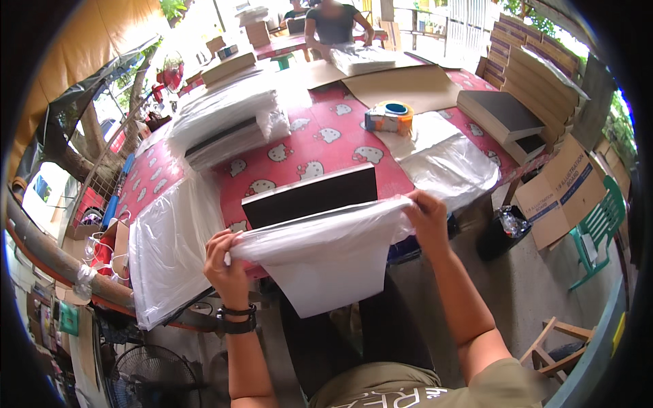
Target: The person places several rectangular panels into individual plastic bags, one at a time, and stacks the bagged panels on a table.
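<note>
gripping the mouth of a clear plastic bag (pixel 326 248), the left hand (pixel 228 268) is closed in a fist on its left corner and the right hand (pixel 425 221) pinches its right edge between thumb and fingers, so the bag hangs stretched between them just off the near edge of the desk (pixel 320 146). a white sheet or board (pixel 326 282) sits inside the bag, its lower corner sagging toward the lap. a black board (pixel 309 197) lies flat on the desk right behind the opening, its near edge about touching the film. the thin film looks likely to tear if it is pulled tighter against a board's hard corner, and the white piece could slip out downward if either grip loosens. more loose plastic (pixel 170 245) lies to the left, and a tape roll (pixel 389 117) stands farther back.
</note>
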A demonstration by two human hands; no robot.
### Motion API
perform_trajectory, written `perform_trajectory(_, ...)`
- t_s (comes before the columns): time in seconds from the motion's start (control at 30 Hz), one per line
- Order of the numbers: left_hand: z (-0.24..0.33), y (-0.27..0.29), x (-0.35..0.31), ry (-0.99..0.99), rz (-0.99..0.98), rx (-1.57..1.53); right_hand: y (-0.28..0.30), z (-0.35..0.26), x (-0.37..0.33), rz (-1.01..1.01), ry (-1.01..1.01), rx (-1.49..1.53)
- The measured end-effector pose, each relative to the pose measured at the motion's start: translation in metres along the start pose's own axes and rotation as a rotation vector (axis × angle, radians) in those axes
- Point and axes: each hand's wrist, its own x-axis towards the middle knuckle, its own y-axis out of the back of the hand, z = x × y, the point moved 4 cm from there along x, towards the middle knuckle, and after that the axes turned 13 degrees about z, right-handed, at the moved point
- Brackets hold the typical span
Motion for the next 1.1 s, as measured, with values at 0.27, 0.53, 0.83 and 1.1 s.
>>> perform_trajectory(0.27,-0.04,-0.009,-0.032,1.585,-0.279,-0.851,-0.009,0.036,0.0,-0.32,-0.802,0.722)
perform_trajectory(0.53,-0.098,-0.003,-0.135,1.413,-0.551,-0.364,0.014,0.128,-0.059,-0.211,-0.892,0.65)
perform_trajectory(0.83,-0.146,0.038,-0.288,1.393,-0.248,-0.024,0.003,0.242,-0.166,-0.216,-0.721,-0.247)
perform_trajectory(1.1,-0.127,0.042,-0.287,0.88,-0.333,0.18,0.014,0.244,-0.132,-0.281,-0.183,-0.616)
